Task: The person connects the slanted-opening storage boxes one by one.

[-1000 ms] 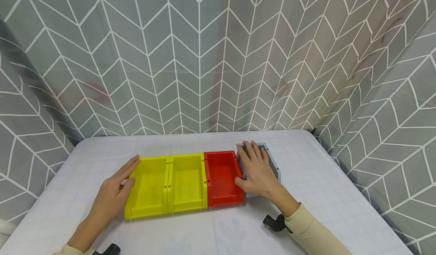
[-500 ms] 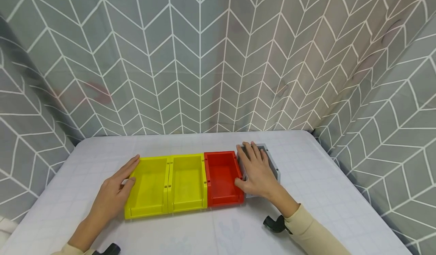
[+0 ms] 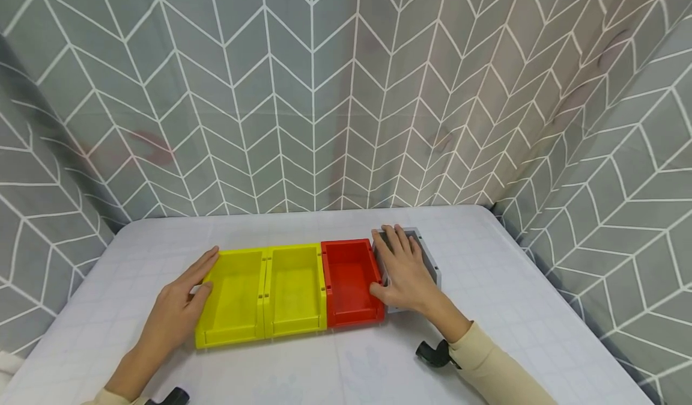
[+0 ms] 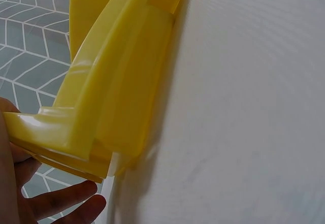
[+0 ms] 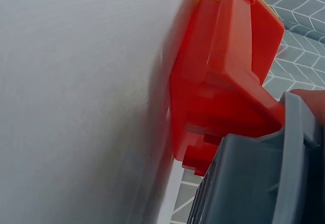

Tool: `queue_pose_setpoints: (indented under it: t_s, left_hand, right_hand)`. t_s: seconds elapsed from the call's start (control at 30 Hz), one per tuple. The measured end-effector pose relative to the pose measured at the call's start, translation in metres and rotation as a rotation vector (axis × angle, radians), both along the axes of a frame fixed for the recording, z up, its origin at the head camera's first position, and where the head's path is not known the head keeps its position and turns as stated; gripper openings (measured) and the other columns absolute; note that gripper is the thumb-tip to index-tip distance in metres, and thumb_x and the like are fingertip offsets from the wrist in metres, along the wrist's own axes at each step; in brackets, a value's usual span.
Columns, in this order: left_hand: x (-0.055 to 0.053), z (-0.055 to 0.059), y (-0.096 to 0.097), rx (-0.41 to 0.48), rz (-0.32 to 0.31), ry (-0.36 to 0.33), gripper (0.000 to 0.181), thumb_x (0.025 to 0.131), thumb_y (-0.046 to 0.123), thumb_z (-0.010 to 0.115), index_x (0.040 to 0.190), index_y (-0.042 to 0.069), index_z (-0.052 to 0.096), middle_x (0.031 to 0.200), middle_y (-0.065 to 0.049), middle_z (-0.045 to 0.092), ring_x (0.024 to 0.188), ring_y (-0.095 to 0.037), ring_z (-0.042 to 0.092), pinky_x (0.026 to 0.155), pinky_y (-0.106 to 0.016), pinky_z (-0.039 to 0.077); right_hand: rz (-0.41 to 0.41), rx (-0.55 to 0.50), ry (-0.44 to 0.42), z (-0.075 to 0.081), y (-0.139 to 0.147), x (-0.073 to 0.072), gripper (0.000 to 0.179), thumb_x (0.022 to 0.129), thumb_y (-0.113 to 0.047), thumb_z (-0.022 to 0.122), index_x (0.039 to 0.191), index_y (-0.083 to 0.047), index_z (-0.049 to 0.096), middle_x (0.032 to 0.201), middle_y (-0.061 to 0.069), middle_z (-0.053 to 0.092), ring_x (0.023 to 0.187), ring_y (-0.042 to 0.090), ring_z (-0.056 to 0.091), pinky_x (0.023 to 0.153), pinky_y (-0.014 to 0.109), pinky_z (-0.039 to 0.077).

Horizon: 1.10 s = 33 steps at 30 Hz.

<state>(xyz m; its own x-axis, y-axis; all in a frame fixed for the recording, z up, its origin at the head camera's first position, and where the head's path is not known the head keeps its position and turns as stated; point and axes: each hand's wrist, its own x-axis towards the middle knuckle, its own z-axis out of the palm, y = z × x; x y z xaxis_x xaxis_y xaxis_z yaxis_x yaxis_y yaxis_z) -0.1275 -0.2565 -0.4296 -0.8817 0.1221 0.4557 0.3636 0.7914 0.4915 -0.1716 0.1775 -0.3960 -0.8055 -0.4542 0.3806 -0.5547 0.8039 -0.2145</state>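
In the head view, two yellow bins [image 3: 233, 294] [image 3: 295, 286], a red bin [image 3: 352, 282] and a grey bin [image 3: 429, 261] form a side-by-side row on the table. My left hand [image 3: 172, 315] lies along the outer side of the leftmost yellow bin, its thumb at the rim and fingers extended. The left wrist view shows fingertips [image 4: 89, 206] beside that bin's lower edge. Spread over the grey bin is my right hand [image 3: 408, 276], its thumb by the red bin's right rim. In the right wrist view, the grey bin [image 5: 249, 178] overlaps the red bin [image 5: 218, 82].
White cloth covers the table [image 3: 324, 369]. A grey curtain [image 3: 335, 92] with white chevron lines stands behind the far edge and along both sides. Black curved pieces [image 3: 432, 354] [image 3: 174, 396] sit at each wrist.
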Motion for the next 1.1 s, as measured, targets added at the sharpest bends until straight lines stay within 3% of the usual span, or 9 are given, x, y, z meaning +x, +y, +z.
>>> queue_pose_setpoints:
  t_s: [1.1]
  left_hand:
    - [-0.0004, 0.0001, 0.0001, -0.008, 0.013, -0.005, 0.053, 0.105, 0.009, 0.055, 0.157, 0.008, 0.046, 0.163, -0.003, 0.041, 0.140, -0.037, 0.048, 0.094, -0.055, 0.050]
  right_hand:
    - [-0.014, 0.030, -0.055, -0.0069, -0.0019, 0.0015, 0.099, 0.076, -0.033, 0.070, 0.161, 0.001, 0.031, 0.164, 0.027, 0.026, 0.151, 0.050, 0.016, 0.112, 0.077, 0.022]
